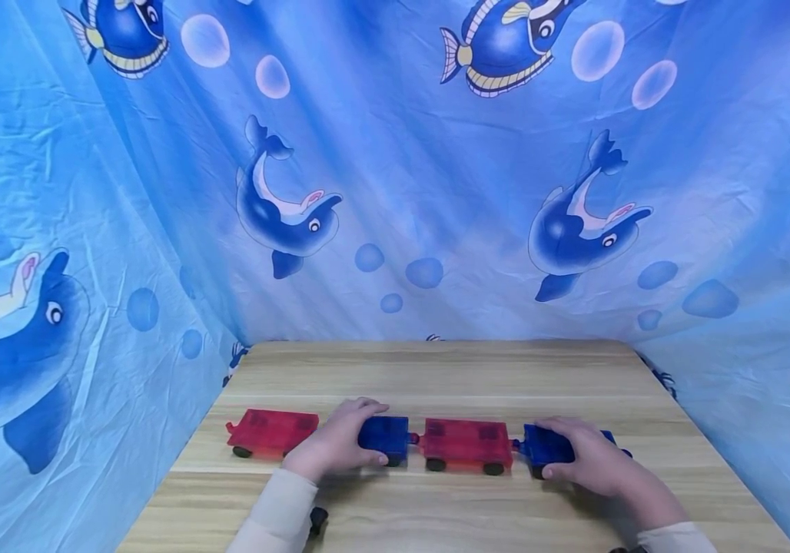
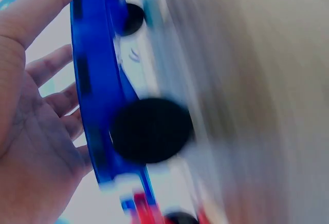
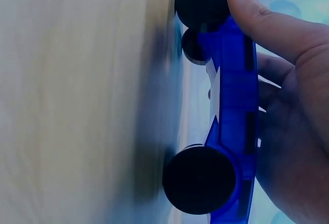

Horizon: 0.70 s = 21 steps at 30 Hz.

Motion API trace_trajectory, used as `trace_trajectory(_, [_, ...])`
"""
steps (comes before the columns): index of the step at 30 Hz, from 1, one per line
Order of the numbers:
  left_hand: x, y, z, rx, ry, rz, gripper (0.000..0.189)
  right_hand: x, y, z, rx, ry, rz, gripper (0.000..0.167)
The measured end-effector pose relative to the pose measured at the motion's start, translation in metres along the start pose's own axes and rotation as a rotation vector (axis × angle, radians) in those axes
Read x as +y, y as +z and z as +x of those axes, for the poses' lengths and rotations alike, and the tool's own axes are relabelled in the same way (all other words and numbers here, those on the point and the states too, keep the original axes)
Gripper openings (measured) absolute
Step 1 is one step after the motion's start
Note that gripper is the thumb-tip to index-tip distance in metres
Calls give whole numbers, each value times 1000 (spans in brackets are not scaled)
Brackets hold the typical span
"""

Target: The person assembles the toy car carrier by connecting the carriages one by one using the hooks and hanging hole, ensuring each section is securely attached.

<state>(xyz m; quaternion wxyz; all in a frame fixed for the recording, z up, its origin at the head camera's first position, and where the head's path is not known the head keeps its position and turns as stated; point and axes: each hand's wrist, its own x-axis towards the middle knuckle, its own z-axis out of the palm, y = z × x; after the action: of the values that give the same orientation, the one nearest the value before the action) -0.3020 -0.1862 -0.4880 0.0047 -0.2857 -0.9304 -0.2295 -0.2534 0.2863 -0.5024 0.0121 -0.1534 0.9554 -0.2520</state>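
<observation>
Four-wheeled see-through toy train cars, alternately red and blue, stand in a row across the table. My left hand (image 1: 341, 439) grips the left blue car (image 1: 390, 436) from above, thumb on the near side and fingers over the far side. Around the right blue car (image 1: 549, 444) my right hand (image 1: 590, 455) holds on in the same way. Between them, a red car (image 1: 467, 440) is linked to both by small couplings. Another red car (image 1: 276, 432) is at the left end, its right end partly behind my left hand. Black wheels (image 3: 200, 180) show up close in the right wrist view.
The wooden table (image 1: 436, 369) ends at a blue cloth backdrop (image 1: 395, 177) printed with dolphins and fish, which also hangs along both sides. A small dark object (image 1: 318, 521) shows beside the left sleeve (image 1: 276, 513).
</observation>
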Motion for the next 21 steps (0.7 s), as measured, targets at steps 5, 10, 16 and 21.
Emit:
trace_trajectory(5, [-21,-8,-12,20,-33,-1,89,10,-6,-2,-7,-19,16,83])
trace_trajectory(10, [-37,-13,-22,2,-57,-19,86,19,-9,-5,-15,-10,46,83])
trace_trajectory(16, [-39,-14,-26,4,-61,-38,80,25,-10,-7,-20,5,62,83])
trace_trajectory(21, [-37,-12,-26,9,-69,-38,79,27,-12,-9,-18,14,64,84])
